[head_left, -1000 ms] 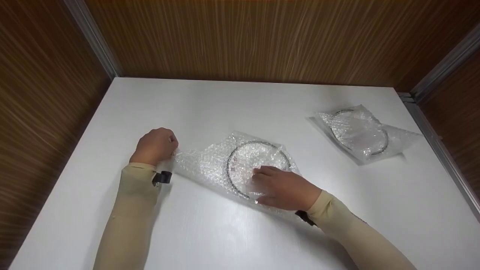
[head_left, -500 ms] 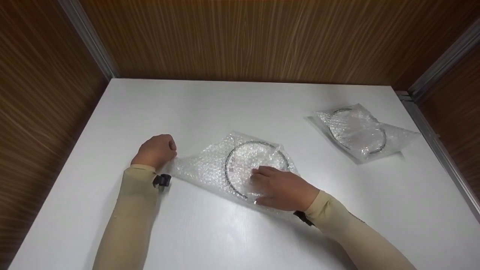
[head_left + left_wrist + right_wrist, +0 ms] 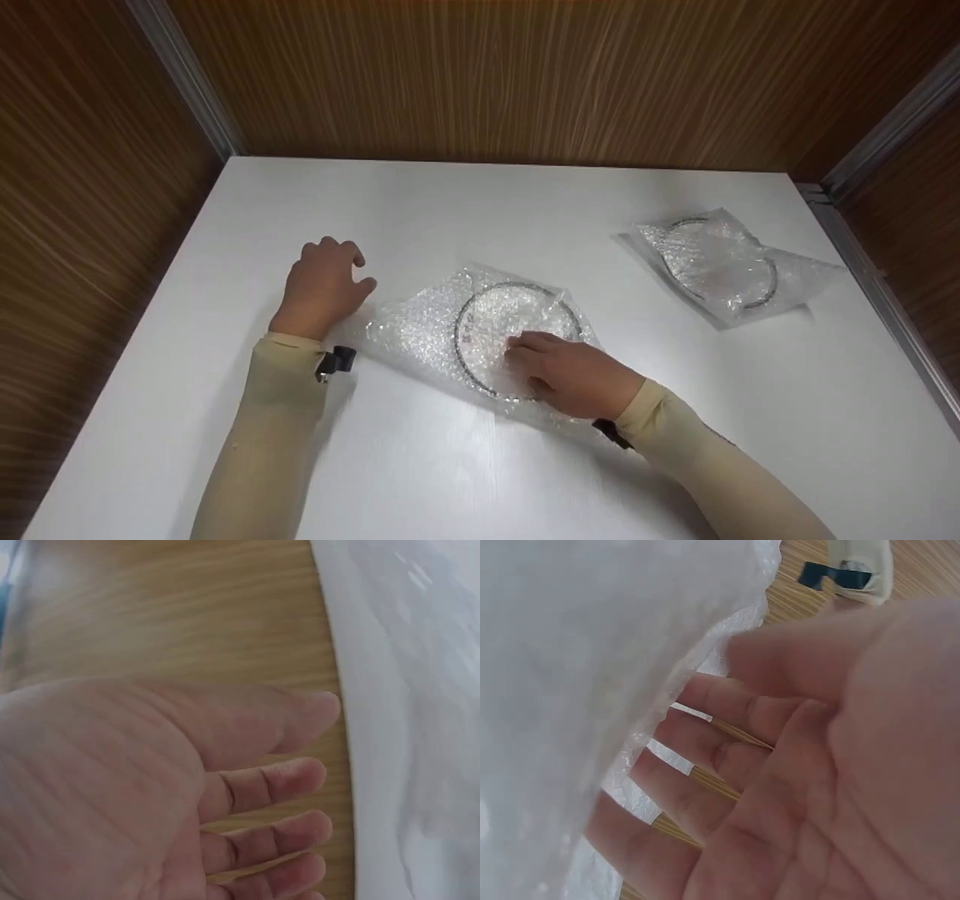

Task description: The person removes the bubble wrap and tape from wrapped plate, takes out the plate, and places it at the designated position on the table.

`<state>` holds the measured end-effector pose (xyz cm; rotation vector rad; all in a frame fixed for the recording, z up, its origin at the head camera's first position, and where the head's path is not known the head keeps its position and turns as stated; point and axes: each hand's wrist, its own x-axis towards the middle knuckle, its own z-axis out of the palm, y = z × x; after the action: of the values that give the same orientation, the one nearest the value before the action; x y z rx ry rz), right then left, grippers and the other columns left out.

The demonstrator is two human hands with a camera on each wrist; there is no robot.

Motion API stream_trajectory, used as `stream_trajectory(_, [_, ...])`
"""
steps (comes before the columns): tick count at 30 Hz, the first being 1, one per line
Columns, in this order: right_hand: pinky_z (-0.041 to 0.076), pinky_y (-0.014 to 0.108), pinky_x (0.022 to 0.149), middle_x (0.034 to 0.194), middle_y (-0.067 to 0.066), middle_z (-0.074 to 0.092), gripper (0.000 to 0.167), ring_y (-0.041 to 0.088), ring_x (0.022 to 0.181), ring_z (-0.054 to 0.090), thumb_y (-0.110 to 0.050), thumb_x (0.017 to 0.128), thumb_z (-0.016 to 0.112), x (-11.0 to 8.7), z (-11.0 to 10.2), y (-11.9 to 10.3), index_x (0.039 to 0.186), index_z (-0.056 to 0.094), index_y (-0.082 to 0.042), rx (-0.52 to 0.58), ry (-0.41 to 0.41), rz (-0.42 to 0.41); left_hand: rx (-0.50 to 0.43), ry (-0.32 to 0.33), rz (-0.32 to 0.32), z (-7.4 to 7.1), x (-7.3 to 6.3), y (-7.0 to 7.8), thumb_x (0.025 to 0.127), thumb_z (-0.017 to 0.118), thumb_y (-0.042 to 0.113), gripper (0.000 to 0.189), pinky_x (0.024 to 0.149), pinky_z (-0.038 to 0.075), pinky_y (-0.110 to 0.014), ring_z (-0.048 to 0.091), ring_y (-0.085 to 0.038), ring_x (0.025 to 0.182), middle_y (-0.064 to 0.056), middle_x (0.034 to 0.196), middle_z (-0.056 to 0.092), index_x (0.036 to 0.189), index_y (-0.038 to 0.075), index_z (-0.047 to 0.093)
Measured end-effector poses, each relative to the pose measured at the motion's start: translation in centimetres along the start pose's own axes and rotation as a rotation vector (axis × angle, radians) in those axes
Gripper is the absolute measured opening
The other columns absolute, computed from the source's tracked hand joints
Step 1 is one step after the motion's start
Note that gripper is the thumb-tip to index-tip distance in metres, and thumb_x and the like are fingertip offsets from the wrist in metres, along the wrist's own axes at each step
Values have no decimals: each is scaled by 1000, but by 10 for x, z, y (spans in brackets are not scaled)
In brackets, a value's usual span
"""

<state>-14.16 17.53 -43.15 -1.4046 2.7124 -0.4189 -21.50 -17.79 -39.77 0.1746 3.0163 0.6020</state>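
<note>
A bubble-wrap package (image 3: pixel 420 330) lies in the middle of the white table, a thin dark ring (image 3: pixel 458 339) showing through it. My right hand (image 3: pixel 574 375) rests on the package over the ring's lower right part. In the right wrist view its fingers (image 3: pixel 690 802) are nearly straight and reach to the edge of the bubble wrap (image 3: pixel 592 675), which hides some fingertips. My left hand (image 3: pixel 322 289) is by the package's narrow left end, thumb and fingers spread apart. Nothing shows in its palm (image 3: pixel 97 787) in the left wrist view.
A second bubble-wrap package (image 3: pixel 720 262) with a similar dark ring lies at the back right of the white table (image 3: pixel 450 210). Brown wood-grain panels (image 3: pixel 480 82) stand behind the table and at both sides, with metal posts (image 3: pixel 187 82) at the corners.
My left hand has let go of the package's left end, moved slightly away from me and spread its fingers. My right hand stays on the package, its thumb drawn in closer to the fingers.
</note>
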Motion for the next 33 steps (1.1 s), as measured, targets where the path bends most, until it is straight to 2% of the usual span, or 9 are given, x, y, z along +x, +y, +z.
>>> stream_trajectory(2, [55, 47, 100, 131, 18, 63, 26, 37, 129, 58, -1, 95, 63, 0, 2, 2, 121, 62, -3, -20, 12, -18, -14, 27, 58, -3, -6, 16, 97, 69, 22, 37, 91, 50, -56, 54, -44, 117, -26, 126, 60, 124, -2, 66])
stream_trajectory(4, [56, 46, 97, 130, 17, 63, 27, 36, 128, 59, 0, 93, 66, 1, 3, 3, 119, 62, -4, -30, 15, -25, -50, 25, 132, -5, -15, 31, 97, 71, 22, 34, 92, 51, -52, 56, -38, 116, -20, 124, 62, 123, 1, 67])
stream_trajectory(8, [58, 44, 93, 132, 17, 63, 29, 35, 126, 60, -2, 93, 67, 1, 4, 3, 121, 63, -4, -35, 3, -15, -123, -21, 344, -6, -34, 59, 96, 74, 22, 28, 95, 51, -43, 58, -26, 114, -7, 117, 65, 120, 8, 69])
stream_trajectory(11, [58, 44, 92, 132, 17, 63, 30, 34, 124, 61, -3, 94, 69, 1, 3, 2, 123, 64, -4, -38, -8, 0, -145, -112, 545, -2, -45, 75, 97, 74, 24, 23, 94, 52, -38, 61, -21, 110, -1, 116, 67, 117, 13, 71])
stream_trajectory(14, [58, 45, 92, 133, 17, 62, 34, 35, 124, 61, -2, 93, 71, 0, 2, 0, 126, 64, -3, -42, -8, 18, -161, -279, 682, 7, -50, 87, 97, 73, 22, 23, 94, 53, -38, 65, -20, 109, -1, 117, 70, 118, 14, 72])
stream_trajectory(18, [59, 44, 89, 131, 16, 63, 37, 34, 120, 63, 5, 91, 71, 0, 1, -2, 126, 65, -3, -26, -6, 39, -104, -443, 700, 24, -53, 96, 94, 73, 19, 27, 93, 54, -37, 67, -22, 109, -3, 119, 71, 121, 16, 74])
stream_trajectory(23, [60, 40, 86, 126, 15, 67, 33, 33, 110, 69, 8, 89, 71, 2, 3, -2, 121, 72, -4, -23, 24, 54, -50, -540, 702, 38, -55, 103, 93, 71, 17, 31, 98, 52, -33, 67, -18, 114, 3, 123, 72, 124, 19, 76])
stream_trajectory(28, [61, 36, 78, 120, 12, 70, 31, 30, 100, 72, 7, 84, 76, 6, 6, -4, 112, 74, -5, -161, 65, 19, -29, -574, 704, 45, -54, 106, 91, 72, 16, 33, 98, 51, -30, 67, -15, 113, 7, 123, 73, 123, 20, 78])
stream_trajectory(33, [61, 34, 73, 110, 9, 72, 26, 25, 93, 71, 5, 79, 80, 8, 9, -5, 102, 74, -5, -267, 114, -19, 60, -550, 724, 51, -56, 111, 91, 74, 20, 31, 94, 53, -32, 67, -19, 107, 3, 119, 73, 122, 21, 78])
